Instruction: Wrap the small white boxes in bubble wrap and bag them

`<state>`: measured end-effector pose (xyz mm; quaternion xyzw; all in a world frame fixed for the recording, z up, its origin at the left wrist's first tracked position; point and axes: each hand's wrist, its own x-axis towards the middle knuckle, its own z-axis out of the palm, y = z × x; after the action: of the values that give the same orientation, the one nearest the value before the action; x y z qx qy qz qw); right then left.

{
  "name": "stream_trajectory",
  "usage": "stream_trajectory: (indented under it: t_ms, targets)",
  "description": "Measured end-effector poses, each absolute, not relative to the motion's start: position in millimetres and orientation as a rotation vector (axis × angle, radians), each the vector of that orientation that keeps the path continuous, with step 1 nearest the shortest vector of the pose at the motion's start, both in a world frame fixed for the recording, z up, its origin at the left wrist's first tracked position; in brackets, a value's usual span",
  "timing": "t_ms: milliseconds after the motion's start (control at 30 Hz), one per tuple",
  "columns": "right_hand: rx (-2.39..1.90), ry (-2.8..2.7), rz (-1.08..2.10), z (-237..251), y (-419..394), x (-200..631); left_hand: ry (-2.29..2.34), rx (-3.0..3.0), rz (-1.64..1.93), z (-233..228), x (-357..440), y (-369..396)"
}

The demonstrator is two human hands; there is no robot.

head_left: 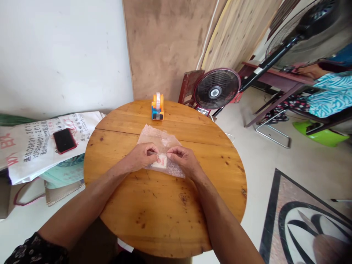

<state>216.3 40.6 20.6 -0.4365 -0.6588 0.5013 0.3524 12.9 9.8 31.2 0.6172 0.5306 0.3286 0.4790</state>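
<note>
A sheet of clear bubble wrap (152,135) lies on the round wooden table (165,212), with a small whitish packet bearing red print (162,162) near its front edge. My left hand (143,156) is closed, thumb and forefinger pinching at the wrap just left of the packet. Opposite it, my right hand (183,157) pinches at the wrap by the packet's upper right corner. Whether a thin strip also runs between the fingertips I cannot make out. An orange and blue tape dispenser (157,106) with a clear roll stands beyond the wrap.
A black phone with a red edge (65,140) rests on printed white sacks (35,146) left of the table. Behind the table's right side are a standing fan (216,91) and a wooden chair (189,86). A person (330,91) sits at a desk on the right.
</note>
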Motion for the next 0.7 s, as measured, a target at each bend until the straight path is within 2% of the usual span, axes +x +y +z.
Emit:
stream_trajectory:
  t_ms: [100, 233, 467, 700]
  targets:
    - [-1.152, -1.788, 1.195, 16, 43, 217, 1.29, 1.499, 0.807, 31, 12, 10]
    - [-1.169, -1.935, 0.888, 7, 46, 218, 1.297, 1.51, 0.8, 29, 12, 11]
    - [-0.931, -2.092, 0.448, 12, 41, 217, 1.269, 1.505, 0.813, 28, 12, 12]
    - [-0.751, -2.357, 0.301, 28, 25, 210, 1.258, 1.487, 0.794, 31, 13, 11]
